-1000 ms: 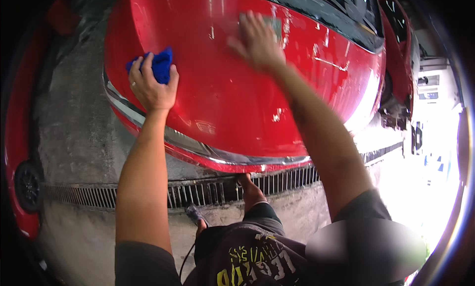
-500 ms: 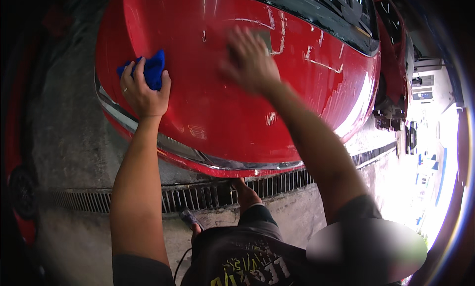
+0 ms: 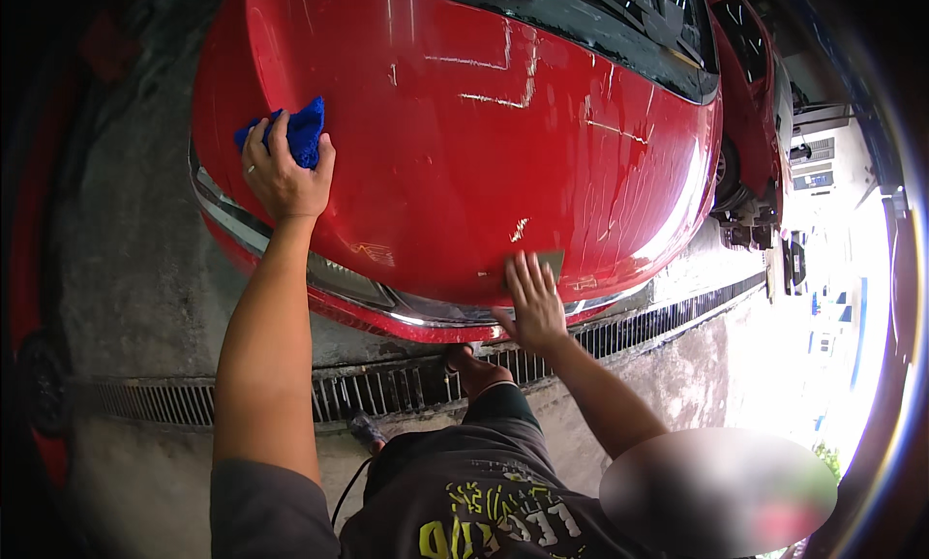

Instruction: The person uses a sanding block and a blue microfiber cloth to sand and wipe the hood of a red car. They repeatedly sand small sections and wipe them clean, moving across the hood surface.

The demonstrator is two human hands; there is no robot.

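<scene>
Site: vehicle workshop or wash bay (cannot tell which). Evidence: bare concrete floor [image 3: 126, 269]; slotted drain grate [image 3: 619, 333] running along front edge of red hood [image 3: 416, 191]; second red car [image 3: 764, 123] beyond hood's right edge; wheel [image 3: 44, 385] of another red vehicle [image 3: 50, 457], far left.

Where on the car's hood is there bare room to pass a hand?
Free: the broad middle of the glossy red car hood, between the left hand on a bunched blue cloth and the dark windshield base. Crowded: the hood's left side, under that hand, and front edge, where the right hand lies on a flat greyish-green sheet.
</scene>
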